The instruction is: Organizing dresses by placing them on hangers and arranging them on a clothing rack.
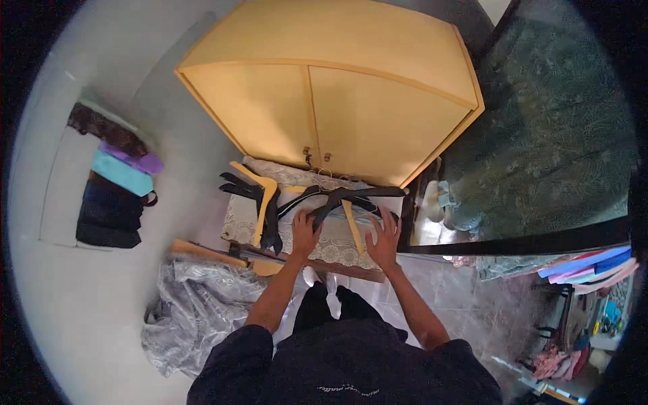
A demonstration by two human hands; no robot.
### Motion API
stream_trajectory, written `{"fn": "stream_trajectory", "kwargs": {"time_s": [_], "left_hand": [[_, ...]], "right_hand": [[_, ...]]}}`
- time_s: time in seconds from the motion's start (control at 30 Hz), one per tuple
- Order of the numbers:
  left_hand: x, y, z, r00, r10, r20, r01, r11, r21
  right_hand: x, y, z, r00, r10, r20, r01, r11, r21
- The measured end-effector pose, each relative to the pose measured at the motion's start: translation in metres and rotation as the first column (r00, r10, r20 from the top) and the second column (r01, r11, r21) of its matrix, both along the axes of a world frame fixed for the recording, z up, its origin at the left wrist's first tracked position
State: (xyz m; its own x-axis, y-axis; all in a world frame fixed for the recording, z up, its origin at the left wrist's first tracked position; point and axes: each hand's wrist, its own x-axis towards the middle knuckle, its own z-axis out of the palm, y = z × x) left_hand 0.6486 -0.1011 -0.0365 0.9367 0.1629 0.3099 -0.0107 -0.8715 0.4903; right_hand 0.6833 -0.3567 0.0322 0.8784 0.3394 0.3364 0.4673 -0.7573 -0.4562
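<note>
A stack of black clothes hangers lies on a lace-covered surface in front of me. My left hand is at the stack's near left, its fingers apart and against a downward-pointing hanger arm. At the right end, my right hand has its fingers spread beside the hanger tips; whether it touches them is unclear. Between my hands, a yellow hanger pokes out from under the black ones. Left of my left hand lie another yellow hanger and more black hangers.
A yellow two-door cabinet stands just behind the surface. Folded clothes sit to the left, and crumpled clear plastic lies at lower left. A dark patterned curtain or cloth and a dark rail are on the right.
</note>
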Motion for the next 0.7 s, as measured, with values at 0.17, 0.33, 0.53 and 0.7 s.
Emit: {"fn": "stream_trajectory", "kwargs": {"time_s": [0.17, 0.33, 0.53, 0.7], "left_hand": [[-0.048, 0.000, 0.029, 0.996, -0.043, 0.077, 0.048, 0.997, -0.062], [-0.038, -0.007, 0.048, 0.984, -0.119, 0.136, 0.130, 0.989, -0.075], [-0.024, -0.005, 0.044, 0.969, -0.202, 0.143, 0.210, 0.977, -0.043], [-0.011, -0.030, 0.050, 0.970, -0.232, 0.068, 0.236, 0.971, -0.044]], "right_hand": [[0.016, 0.023, 0.028, 0.986, 0.102, 0.136, -0.086, 0.990, -0.115], [0.047, 0.023, 0.011, 0.973, 0.165, 0.163, -0.116, 0.955, -0.274], [0.060, 0.011, 0.005, 0.986, 0.126, 0.105, -0.077, 0.920, -0.384], [0.062, -0.020, 0.009, 0.981, 0.081, 0.175, -0.019, 0.944, -0.330]]}}
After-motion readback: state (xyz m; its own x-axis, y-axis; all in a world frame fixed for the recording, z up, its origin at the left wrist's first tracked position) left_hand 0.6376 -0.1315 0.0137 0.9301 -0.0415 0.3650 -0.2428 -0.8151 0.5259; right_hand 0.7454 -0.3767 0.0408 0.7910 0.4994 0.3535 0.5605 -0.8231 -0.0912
